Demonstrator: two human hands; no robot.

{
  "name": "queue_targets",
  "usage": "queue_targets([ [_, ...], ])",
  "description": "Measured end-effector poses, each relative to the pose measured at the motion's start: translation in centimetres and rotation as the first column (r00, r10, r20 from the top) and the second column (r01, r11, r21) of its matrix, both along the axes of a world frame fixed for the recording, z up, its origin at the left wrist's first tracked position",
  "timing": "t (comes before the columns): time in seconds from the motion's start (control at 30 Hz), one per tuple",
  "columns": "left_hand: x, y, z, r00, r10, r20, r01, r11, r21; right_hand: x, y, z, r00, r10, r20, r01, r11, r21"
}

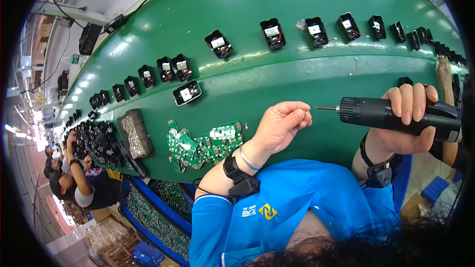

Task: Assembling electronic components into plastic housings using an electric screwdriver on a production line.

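My right hand (413, 106) is wrapped round a black electric screwdriver (366, 112), held level over the green bench. Its thin metal bit (326, 108) points left and ends close to the fingertips of my left hand (284, 123). Thumb and forefinger of that left hand are pinched together; a tiny light speck shows at the tips, too small to make out. Left of that hand lies a pile of green circuit boards (205, 143). Beyond it, a black open housing (187, 93) with a white label rests on the bench.
Open black housings (273, 34) with wires stand in a long row along the green bench (297, 76). A box of small metal parts (132, 133) sits at left, beside a heap of black parts (96, 141). Co-workers' arms (444, 76) reach in at both sides. Blue-edged trays (156, 212) hold boards below.
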State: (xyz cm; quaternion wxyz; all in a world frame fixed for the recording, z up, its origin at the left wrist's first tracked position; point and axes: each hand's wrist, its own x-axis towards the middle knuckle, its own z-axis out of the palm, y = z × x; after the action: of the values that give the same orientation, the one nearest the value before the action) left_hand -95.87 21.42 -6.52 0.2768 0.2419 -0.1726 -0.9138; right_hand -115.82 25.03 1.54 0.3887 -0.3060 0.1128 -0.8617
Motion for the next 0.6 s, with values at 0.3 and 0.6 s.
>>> queue_targets([
  [0.3,-3.4,0.3,-0.3,0.992,-0.033,-0.121,0.044,0.995,0.090,-0.9,0.6,-0.6,0.996,-0.058,-0.074,0.056,0.998,-0.028],
  [0.6,-4.0,-0.1,-0.4,0.961,-0.080,0.265,0.161,0.940,-0.301,-1.7,0.9,-0.8,0.982,-0.061,-0.180,0.054,0.998,-0.042],
])
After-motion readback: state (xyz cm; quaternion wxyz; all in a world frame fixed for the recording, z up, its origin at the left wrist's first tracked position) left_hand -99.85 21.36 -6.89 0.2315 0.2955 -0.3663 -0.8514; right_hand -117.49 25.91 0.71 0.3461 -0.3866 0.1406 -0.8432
